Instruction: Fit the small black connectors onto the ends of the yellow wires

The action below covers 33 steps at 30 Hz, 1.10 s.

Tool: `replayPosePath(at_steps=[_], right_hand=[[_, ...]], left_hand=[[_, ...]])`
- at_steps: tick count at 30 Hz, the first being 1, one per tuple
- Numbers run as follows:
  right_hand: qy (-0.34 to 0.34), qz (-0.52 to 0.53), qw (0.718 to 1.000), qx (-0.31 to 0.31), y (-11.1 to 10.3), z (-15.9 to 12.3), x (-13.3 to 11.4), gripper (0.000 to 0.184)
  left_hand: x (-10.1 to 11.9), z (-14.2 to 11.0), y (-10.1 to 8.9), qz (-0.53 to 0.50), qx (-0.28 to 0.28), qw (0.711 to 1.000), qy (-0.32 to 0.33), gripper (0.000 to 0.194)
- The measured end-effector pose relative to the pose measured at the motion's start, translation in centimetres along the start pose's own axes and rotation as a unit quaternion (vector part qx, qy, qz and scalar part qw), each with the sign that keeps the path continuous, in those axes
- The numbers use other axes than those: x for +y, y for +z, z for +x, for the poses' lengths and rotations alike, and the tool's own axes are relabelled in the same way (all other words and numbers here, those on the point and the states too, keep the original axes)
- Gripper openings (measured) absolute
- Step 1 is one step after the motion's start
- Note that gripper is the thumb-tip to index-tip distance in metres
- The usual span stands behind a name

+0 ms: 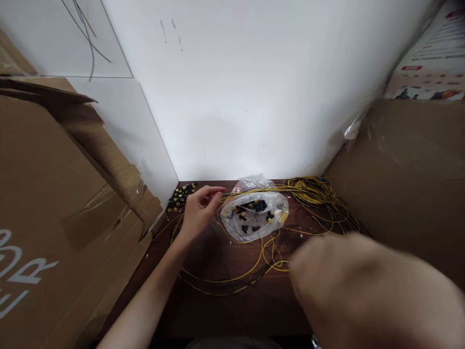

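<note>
My left hand (199, 209) reaches over a dark wooden table (232, 295), its thumb and fingers pinched together at the ends of thin yellow wires (254, 264) that loop across the table. Just right of it lies a clear plastic bag (256, 213) holding small black and yellow parts. My right hand (363, 286) is raised close to the camera at the lower right, blurred, and I cannot tell whether it holds anything. A larger tangle of yellow wires (316, 196) lies at the back right.
A small heap of black and yellow parts (179, 196) sits at the table's back left corner. Cardboard sheets (61, 208) lean at the left, a cardboard box (407, 179) stands at the right, and a white wall (247, 97) closes the back.
</note>
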State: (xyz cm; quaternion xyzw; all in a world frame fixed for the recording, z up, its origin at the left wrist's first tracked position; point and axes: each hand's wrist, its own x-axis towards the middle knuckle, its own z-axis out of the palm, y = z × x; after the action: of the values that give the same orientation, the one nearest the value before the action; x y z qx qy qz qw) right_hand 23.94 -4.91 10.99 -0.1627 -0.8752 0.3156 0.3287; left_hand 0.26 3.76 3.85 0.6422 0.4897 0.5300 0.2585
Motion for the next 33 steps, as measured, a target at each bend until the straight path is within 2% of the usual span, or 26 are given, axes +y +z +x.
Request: replayPosePath(at_steps=[2, 4, 5, 7, 9, 12, 15, 17, 21, 26, 29, 33], right_hand=[[0.046, -0.009, 0.996, 0.080, 0.5, 1.0, 1.9, 0.031], [0.117, -0.027, 0.979, 0.164, 1.3, 1.7, 4.6, 0.045], [0.154, -0.035, 0.970, 0.184, 1.7, 2.0, 6.1, 0.052], [0.210, -0.026, 0.967, 0.145, 2.4, 2.0, 8.7, 0.039], [0.241, 0.029, 0.965, 0.096, 2.8, 1.7, 10.3, 0.025], [0.240, 0.136, 0.957, 0.095, 2.4, 1.0, 11.3, 0.027], [0.234, 0.217, 0.929, 0.188, 1.4, 0.3, 11.9, 0.024], [0.217, 0.284, 0.902, 0.243, 0.7, -0.1, 12.5, 0.029], [0.181, 0.445, 0.834, 0.272, -0.4, -0.7, 13.4, 0.029], [0.140, 0.542, 0.754, 0.343, -2.4, -1.5, 13.5, 0.023], [0.135, 0.540, 0.749, 0.360, -3.4, -2.0, 13.5, 0.020], [0.187, 0.480, 0.786, 0.341, -2.9, -2.0, 13.8, 0.022]], left_hand=[[1.0, -0.6, 0.9, -0.094, -0.056, 0.994, 0.016, 0.021], [1.1, -1.5, 2.0, -0.130, -0.092, 0.986, 0.041, 0.017], [0.9, -1.9, 2.4, -0.132, -0.100, 0.985, 0.052, 0.016], [0.3, -2.6, 3.2, -0.111, -0.123, 0.984, 0.062, 0.015], [-0.2, -3.0, 3.5, -0.097, -0.152, 0.982, 0.052, 0.016], [-0.8, -3.2, 3.2, -0.100, -0.165, 0.981, 0.012, 0.017], [-1.2, -3.0, 2.6, -0.113, -0.181, 0.977, -0.021, 0.020], [-1.4, -2.8, 2.3, -0.114, -0.216, 0.969, -0.035, 0.022], [-2.1, -2.5, 2.1, -0.128, -0.239, 0.961, -0.062, 0.022], [-2.8, -2.5, 2.0, -0.236, -0.252, 0.930, -0.126, 0.022], [-2.8, -2.5, 2.0, -0.289, -0.237, 0.916, -0.148, 0.021], [-2.6, -2.4, 2.0, -0.310, -0.233, 0.909, -0.154, 0.020]])
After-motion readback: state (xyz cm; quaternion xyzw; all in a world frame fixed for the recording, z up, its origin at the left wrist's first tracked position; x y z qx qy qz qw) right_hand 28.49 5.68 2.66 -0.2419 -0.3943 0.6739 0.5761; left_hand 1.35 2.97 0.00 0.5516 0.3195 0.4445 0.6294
